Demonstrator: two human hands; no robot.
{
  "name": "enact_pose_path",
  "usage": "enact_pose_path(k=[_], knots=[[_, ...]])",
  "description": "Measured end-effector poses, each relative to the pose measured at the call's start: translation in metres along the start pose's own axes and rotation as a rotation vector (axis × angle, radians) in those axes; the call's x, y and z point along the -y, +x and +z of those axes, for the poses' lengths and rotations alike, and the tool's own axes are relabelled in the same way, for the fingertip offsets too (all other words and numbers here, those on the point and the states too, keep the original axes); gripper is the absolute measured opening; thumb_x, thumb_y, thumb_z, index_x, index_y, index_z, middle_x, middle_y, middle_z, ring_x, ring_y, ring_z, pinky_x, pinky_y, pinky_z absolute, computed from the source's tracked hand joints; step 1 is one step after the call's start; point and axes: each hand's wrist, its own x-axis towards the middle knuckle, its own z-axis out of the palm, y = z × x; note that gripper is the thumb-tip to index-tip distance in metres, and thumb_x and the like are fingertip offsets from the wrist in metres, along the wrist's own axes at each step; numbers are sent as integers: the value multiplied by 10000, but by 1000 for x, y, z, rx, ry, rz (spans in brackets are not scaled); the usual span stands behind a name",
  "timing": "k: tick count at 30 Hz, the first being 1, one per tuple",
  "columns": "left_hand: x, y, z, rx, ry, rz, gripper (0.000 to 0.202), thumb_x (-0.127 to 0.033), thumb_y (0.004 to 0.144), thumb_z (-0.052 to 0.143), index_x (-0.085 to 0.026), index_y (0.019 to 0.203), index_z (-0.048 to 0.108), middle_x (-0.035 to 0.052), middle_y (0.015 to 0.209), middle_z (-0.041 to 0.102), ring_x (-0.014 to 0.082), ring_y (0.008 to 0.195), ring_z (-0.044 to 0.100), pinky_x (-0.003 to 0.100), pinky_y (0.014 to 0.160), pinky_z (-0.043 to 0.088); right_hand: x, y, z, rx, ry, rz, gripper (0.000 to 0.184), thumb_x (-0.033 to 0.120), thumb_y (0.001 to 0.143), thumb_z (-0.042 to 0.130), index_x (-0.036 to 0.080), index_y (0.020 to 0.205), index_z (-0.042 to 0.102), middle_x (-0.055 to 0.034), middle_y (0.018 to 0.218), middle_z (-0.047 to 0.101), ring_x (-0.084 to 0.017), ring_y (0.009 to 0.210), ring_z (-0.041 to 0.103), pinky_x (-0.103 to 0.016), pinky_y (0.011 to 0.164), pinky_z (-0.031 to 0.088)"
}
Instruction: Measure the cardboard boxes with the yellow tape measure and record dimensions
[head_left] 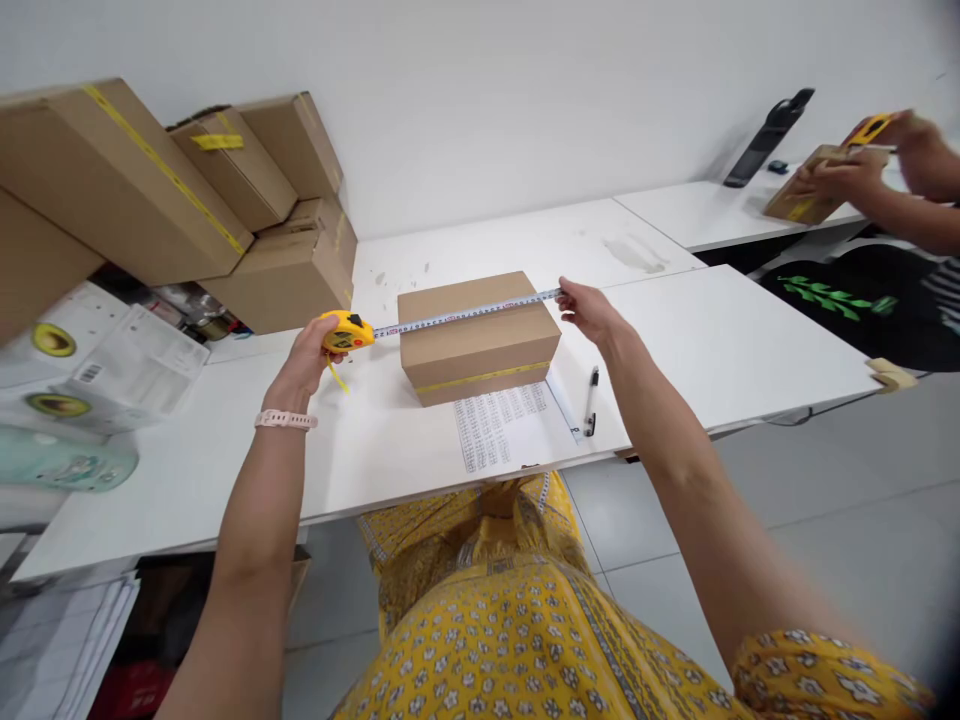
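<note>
A brown cardboard box (480,350) lies on the white table in front of me, a strip of yellow tape along its near side. My left hand (307,355) is closed around the yellow case of a tape measure (349,330), just left of the box. From the case the blade stretches across the box's top to the right. My right hand (589,310) pinches the blade's free end, slightly past the box's right edge. Partly under the box is a sheet of paper (499,430) with rows of printed or written figures. A pen (591,400) rests to its right.
Several cardboard boxes (277,270) are stacked at the left, near a white carton with avocado pictures (112,360) and a mint-green cylinder (67,458). At the far right, another person's hands (855,180) hold a small box (810,195) and a yellow tape measure, beside a dark bottle (769,138).
</note>
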Motion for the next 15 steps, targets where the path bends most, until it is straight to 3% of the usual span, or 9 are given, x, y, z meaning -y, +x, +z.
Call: enact_pose_path(k=[8, 15], knots=[[8, 12, -8, 41, 43, -28, 523, -561, 648, 806, -152, 950, 682, 53, 873, 697, 129, 675, 552, 222, 495, 343, -8, -3, 32, -73, -176, 30, 354, 451, 896, 711, 208, 720, 525, 21, 750, 551, -109, 681, 483, -254, 635, 396], [7, 7, 17, 152, 69, 4, 493, -567, 716, 777, -160, 973, 673, 53, 878, 683, 119, 629, 531, 240, 504, 332, -10, -7, 43, -80, -280, 1, 382, 482, 794, 804, 215, 790, 531, 35, 769, 544, -115, 711, 480, -256, 620, 366]])
